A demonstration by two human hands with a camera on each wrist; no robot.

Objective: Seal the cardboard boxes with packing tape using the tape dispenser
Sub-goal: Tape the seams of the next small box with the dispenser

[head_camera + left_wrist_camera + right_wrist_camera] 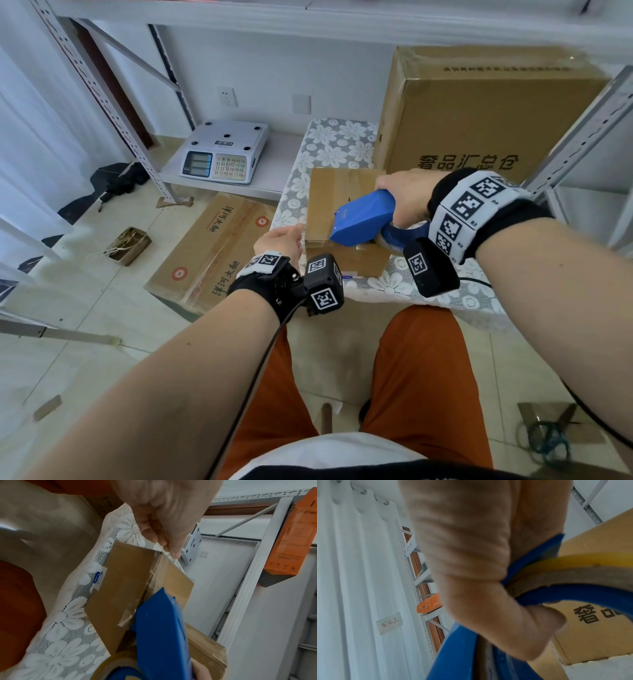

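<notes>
The right hand (pixel 407 198) is wrapped around the handle of the blue tape dispenser (pixel 363 219), fingers curled tight about it in the right wrist view; the dispenser's nose rests on the top of the small cardboard box (pixel 342 192), near the box's near edge, with the tape roll (pixel 120 662) seated at its rear; the left hand (pixel 282 241) sits at the box's left near corner, fingers bent loosely, and the left wrist view shows its fingertips (pixel 173 551) just at the corner where clear tape crosses the seam, though whether they pinch anything I cannot tell; strips of clear tape already lie along the box's centre seam; the box stands on a table (pixel 329 144) covered with a white lace floral cloth; behind it on the same table stands a large cardboard box (pixel 479 113) printed with black characters; to the left a weighing scale (pixel 226 150) rests on a low white shelf; a flattened carton (pixel 212 250) lies on the tiled floor beside the table.
</notes>
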